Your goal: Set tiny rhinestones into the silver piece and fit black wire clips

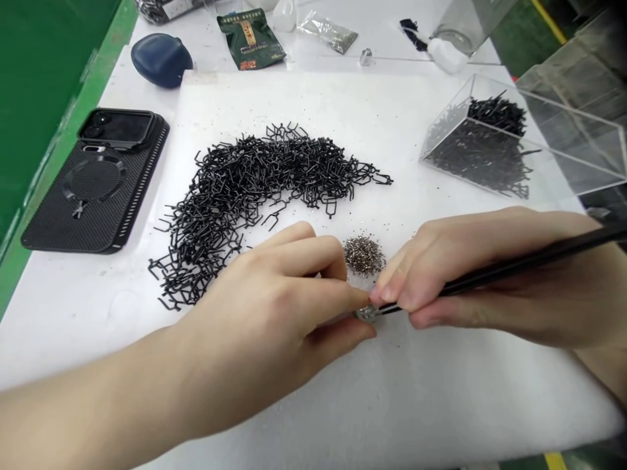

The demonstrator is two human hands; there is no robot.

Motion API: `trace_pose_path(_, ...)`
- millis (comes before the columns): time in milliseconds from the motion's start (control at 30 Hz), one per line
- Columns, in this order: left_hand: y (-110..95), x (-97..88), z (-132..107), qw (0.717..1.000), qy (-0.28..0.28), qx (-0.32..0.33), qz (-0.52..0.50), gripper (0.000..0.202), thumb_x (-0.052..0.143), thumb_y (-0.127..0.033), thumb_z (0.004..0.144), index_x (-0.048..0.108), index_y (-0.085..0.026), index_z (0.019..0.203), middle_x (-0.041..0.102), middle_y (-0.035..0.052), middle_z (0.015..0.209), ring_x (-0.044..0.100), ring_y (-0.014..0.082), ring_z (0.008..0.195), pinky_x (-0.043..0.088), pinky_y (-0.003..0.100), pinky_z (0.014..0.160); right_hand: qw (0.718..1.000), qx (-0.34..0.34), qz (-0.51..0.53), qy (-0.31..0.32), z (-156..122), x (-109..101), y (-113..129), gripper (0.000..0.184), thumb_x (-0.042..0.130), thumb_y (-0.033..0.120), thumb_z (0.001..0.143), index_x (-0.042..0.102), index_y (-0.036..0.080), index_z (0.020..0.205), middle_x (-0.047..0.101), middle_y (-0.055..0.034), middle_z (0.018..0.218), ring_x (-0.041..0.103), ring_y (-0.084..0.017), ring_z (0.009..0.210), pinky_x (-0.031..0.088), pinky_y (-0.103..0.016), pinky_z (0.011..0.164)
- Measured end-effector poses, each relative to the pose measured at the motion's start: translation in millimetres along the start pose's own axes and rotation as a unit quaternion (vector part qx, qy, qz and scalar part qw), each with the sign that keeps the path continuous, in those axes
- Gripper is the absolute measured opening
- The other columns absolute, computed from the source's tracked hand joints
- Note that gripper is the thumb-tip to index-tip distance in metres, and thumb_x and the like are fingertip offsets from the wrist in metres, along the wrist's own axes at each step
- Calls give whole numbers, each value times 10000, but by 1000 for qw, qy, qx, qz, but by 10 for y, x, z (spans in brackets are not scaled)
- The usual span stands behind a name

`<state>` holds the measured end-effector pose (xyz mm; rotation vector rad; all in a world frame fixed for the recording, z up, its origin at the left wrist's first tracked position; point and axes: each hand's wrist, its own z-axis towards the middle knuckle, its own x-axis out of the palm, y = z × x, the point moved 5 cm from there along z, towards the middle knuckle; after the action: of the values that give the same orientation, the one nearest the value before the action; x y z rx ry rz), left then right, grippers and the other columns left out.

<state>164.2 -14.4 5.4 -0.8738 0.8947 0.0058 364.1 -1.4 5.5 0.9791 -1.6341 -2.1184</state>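
Note:
My left hand point(284, 294) is closed, pinching a small shiny, silvery piece point(365, 314) between thumb and index finger. Its exact shape is mostly hidden by the fingertips. My right hand point(470, 281) grips a long, slim black tool point(529, 260) like a pen, and the narrow tip meets the silvery piece. Whether the tip is one point or two prongs is hard to tell. Just beyond the fingertips lies a small heap of tiny metallic bits point(364, 255). Past my left hand, a large curved pile of black forked pieces point(259, 176) spreads over the white work surface point(372, 405).
A clear plastic box point(470, 153) with black pieces lies tilted at the right. On the left is a black phone point(98, 179). Along the back are a dark blue rounded object point(161, 60), a green packet point(251, 39), a clear bag point(328, 31) and a clear container point(465, 26).

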Motion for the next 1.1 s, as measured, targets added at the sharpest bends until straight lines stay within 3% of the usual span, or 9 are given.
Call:
trace_pose_path(33,-7,-12,4,1000,-15,12,-1,126,792,-254,1026,880,-186,967,689,11,886,579,118,882,516,226,787,1000,-2,-1,0,-6,0,0,66,871,238,988,815,206,975,860,-7,1009,842,-157,935,702,-224,849)
trace_pose_path(133,20,30,17,1000,23,-14,1,106,786,-225,1026,883,-187,1004,696,13,908,589,116,889,520,224,774,1000,-16,-9,0,-14,-8,6,68,849,236,1009,818,185,974,862,-19,1021,841,-150,945,696,-215,870)
trace_pose_path(233,30,39,4,1000,24,-20,2,101,787,-217,1023,883,-188,1038,705,14,928,597,117,898,528,229,778,1000,-19,-13,10,-2,-6,4,74,854,242,1006,811,182,995,862,-18,1021,844,-151,940,692,-203,849)
trace_pose_path(267,16,12,-7,1000,-6,-1,-9,100,786,-218,1023,878,-187,999,693,9,899,578,112,864,510,227,739,1000,-14,-9,11,2,-5,-1,77,861,241,999,808,185,1000,862,-17,1016,845,-153,938,691,-199,841)
trace_pose_path(500,52,24,-58,1000,18,-13,1,96,781,-197,1023,877,-200,1022,697,6,900,574,107,849,516,223,745,1000,-13,-10,6,-23,-10,-9,84,843,282,1022,782,224,1022,853,40,1011,835,-126,934,688,-195,838)
trace_pose_path(700,4,6,-41,1000,-11,13,-4,137,752,-213,1046,872,-187,987,692,17,891,565,114,847,498,234,728,999,-24,-35,16,-14,-19,0,68,828,287,1037,788,233,1029,855,56,1039,834,-114,963,689,-195,866)
trace_pose_path(800,-14,14,-36,1000,14,-2,19,140,737,-216,1056,866,-187,1009,703,25,920,586,117,873,512,230,746,999,-26,-41,11,-7,-29,-6,87,819,319,1048,784,241,1031,856,60,1043,835,-113,965,691,-193,869)
trace_pose_path(1100,11,36,41,994,32,-34,96,232,803,-433,984,840,-233,1096,638,71,894,612,184,900,573,280,774,999,-22,-20,14,-34,-12,2,60,834,268,1025,789,228,1028,855,40,1036,833,-127,947,692,-202,868)
